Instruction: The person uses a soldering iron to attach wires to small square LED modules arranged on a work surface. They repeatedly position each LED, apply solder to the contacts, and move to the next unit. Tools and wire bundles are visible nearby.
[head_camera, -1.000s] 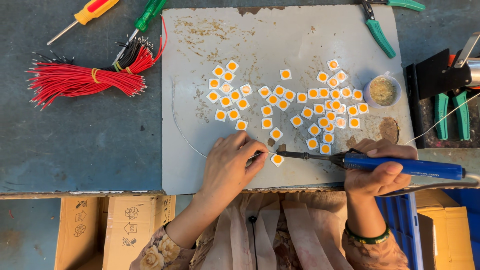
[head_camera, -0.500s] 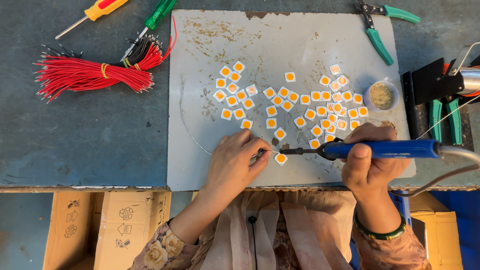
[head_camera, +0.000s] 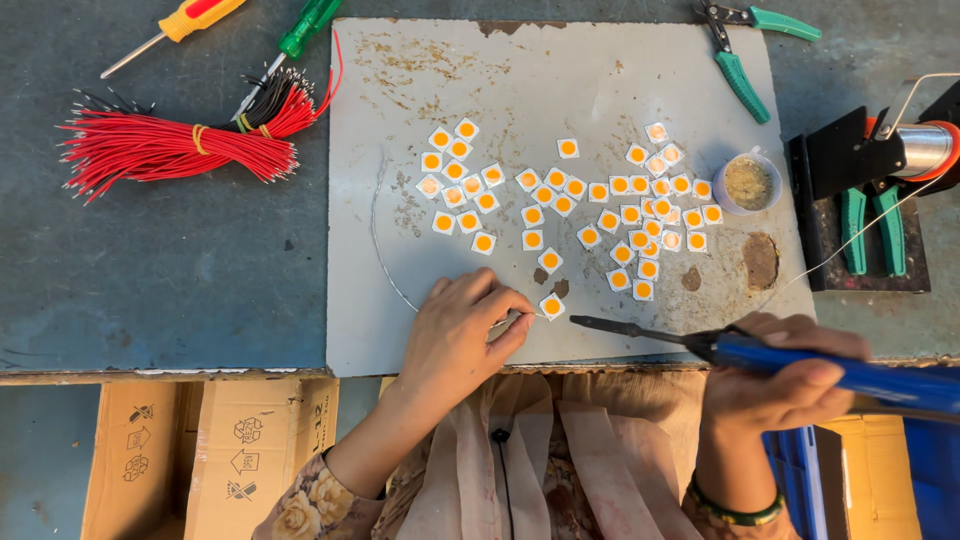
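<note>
Two screwdrivers (head_camera: 180, 28), one bundle of red wires (head_camera: 170, 150), roughly forty small white squares with orange centres (head_camera: 551, 306), one soldering iron (head_camera: 800, 360), two green-handled pliers (head_camera: 745, 45) and one small round pot (head_camera: 747, 184) are visible.

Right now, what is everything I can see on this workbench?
Grey mat: one, middle of the bench.
Small square chips: dozens, white with orange centres, scattered on the mat.
Wire bundle: one, mostly red, some black, left of the mat.
Screwdrivers: two, yellow-red and green, top left.
Pliers: one, green handles, top right.
Small pot: one, pale, on the mat's right side.
Solder spool: one, silver, on a black stand, far right.
Cardboard boxes: brown, below the bench.
Soldering iron: one, blue handle, in the right hand.
Left hand: fingers pinching thin solder wire beside one chip.
</note>
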